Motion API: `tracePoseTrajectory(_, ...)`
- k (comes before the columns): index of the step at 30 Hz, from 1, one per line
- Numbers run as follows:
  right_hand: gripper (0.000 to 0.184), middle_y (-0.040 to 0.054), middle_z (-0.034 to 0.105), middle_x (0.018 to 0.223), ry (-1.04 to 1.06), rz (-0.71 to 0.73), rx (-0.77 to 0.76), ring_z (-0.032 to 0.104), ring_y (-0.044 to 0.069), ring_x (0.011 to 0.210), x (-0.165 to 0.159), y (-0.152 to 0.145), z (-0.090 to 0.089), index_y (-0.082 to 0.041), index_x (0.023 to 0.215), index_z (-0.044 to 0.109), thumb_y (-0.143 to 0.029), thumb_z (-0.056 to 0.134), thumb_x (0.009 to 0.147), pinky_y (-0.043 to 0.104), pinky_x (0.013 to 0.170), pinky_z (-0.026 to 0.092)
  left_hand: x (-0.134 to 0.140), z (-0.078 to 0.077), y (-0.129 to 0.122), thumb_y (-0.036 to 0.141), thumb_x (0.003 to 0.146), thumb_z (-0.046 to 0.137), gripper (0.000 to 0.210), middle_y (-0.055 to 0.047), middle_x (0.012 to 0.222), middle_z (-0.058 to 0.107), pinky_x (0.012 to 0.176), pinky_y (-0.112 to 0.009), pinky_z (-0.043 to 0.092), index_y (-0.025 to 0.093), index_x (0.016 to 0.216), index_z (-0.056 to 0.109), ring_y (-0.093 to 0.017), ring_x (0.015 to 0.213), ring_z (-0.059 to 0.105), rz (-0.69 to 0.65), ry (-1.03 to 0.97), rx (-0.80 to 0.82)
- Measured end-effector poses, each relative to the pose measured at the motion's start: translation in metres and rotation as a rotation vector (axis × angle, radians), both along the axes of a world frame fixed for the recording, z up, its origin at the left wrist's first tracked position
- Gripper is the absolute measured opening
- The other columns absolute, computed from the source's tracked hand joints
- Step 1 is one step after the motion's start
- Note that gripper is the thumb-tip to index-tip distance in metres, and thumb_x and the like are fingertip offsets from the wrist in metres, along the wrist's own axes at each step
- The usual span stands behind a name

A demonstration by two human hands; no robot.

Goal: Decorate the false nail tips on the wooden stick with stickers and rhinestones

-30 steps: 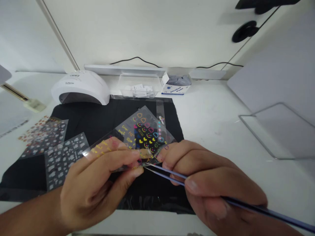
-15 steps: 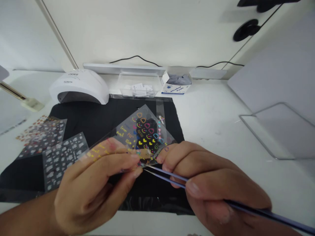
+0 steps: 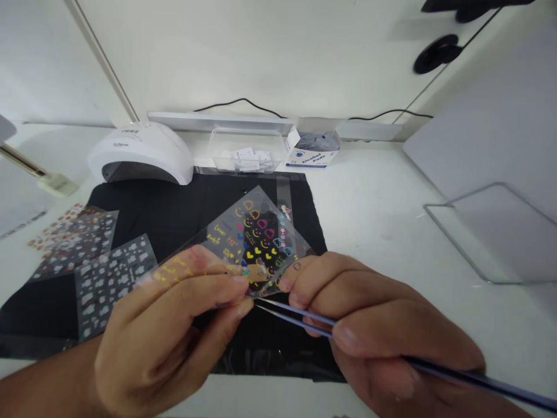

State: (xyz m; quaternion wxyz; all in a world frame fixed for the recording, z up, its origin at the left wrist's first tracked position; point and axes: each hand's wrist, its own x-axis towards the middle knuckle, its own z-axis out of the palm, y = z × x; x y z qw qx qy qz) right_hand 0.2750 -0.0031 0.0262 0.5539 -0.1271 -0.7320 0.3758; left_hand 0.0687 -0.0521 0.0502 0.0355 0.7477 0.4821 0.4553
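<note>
Pinched between the thumb and fingers of my left hand (image 3: 169, 325) is a clear sticker sheet (image 3: 261, 232), printed with small neon hearts, smiley faces and lettering. It is tilted above the black mat, and the fingers behind it show through. My right hand (image 3: 387, 331) is closed around a pair of purple tweezers (image 3: 300, 316). Their slim tips lie at the sheet's near edge, beside my left fingertips, with a slight gap between the arms. Fingers of my right hand also touch the sheet's right corner. Whether the tips grip anything is too small to tell.
The black mat (image 3: 152, 209) covers the middle of the white table. Further sticker sheets (image 3: 115, 284) lie at left. Along the back stand a white nail lamp (image 3: 143, 145), a clear tray (image 3: 246, 139) of small white packets and an alcohol pads box (image 3: 312, 155). A wire frame (image 3: 461, 249) is at right.
My right hand and the tweezers have shifted very slightly right and down, with the tips still at the sheet's near edge. The sheet has barely moved in my left hand.
</note>
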Motion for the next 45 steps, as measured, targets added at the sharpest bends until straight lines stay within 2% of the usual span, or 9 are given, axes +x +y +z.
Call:
tracePoseTrajectory(3,0.022,0.0016,0.065,0.070,0.001,0.023,0.000,0.067,0.017,0.069,0.001,0.000,-0.001,-0.019,0.096,0.069,-0.032,0.051,0.100,0.040,0.072,0.061,-0.003,-0.001,0.001,0.008,0.082,0.065,0.012,-0.001,0.077,0.076,0.084,-0.009,0.057,0.016,0.092,0.066,-0.007,0.074,0.073,-0.062,0.091,0.074)
tracePoseTrajectory(9,0.024,0.0037,0.065,0.072,0.031,0.067,0.014,0.067,0.019,0.071,0.001,0.002,-0.004,-0.018,0.104,0.071,-0.028,0.049,0.100,0.042,0.072,0.061,-0.005,-0.003,0.000,0.008,0.085,0.062,0.012,0.000,0.078,0.074,0.085,-0.011,0.057,0.017,0.094,0.064,-0.007,0.077,0.071,-0.059,0.092,0.038)
tracePoseTrajectory(17,0.025,0.0063,0.067,0.073,0.036,0.102,0.040,0.068,0.021,0.073,-0.002,0.008,-0.001,-0.015,0.108,0.072,-0.028,0.056,0.095,0.043,0.072,0.061,-0.002,-0.012,-0.004,0.008,0.087,0.061,0.018,0.003,0.084,0.073,0.098,-0.012,0.049,0.017,0.102,0.063,-0.005,0.082,0.068,-0.051,-0.010,-0.042)
tracePoseTrajectory(23,0.021,0.0074,0.067,0.069,0.091,0.128,0.039,0.065,0.021,0.069,-0.008,0.012,0.003,-0.012,0.102,0.074,-0.021,0.058,0.091,0.044,0.069,0.060,-0.001,-0.016,-0.006,0.007,0.085,0.065,0.027,0.006,0.087,0.072,0.102,-0.019,0.050,0.021,0.108,0.062,-0.006,0.081,0.068,-0.017,-0.084,-0.103)
tracePoseTrajectory(34,0.020,0.0070,0.067,0.070,0.071,0.125,-0.005,0.066,0.022,0.072,-0.007,0.013,0.003,-0.014,0.103,0.074,-0.020,0.058,0.092,0.044,0.070,0.060,0.003,-0.013,-0.005,0.011,0.084,0.067,0.028,0.010,0.084,0.070,0.075,-0.010,0.055,0.029,0.105,0.064,-0.004,0.076,0.066,0.010,-0.237,-0.219)
tracePoseTrajectory(45,0.020,0.0056,0.067,0.068,0.080,0.117,-0.035,0.065,0.022,0.070,-0.008,0.013,0.004,-0.017,0.102,0.075,-0.020,0.059,0.091,0.043,0.067,0.060,0.004,-0.007,0.001,0.008,0.075,0.071,0.026,0.007,0.083,0.077,0.068,-0.009,0.059,0.025,0.095,0.071,-0.006,0.068,0.072,0.045,-0.390,-0.320)
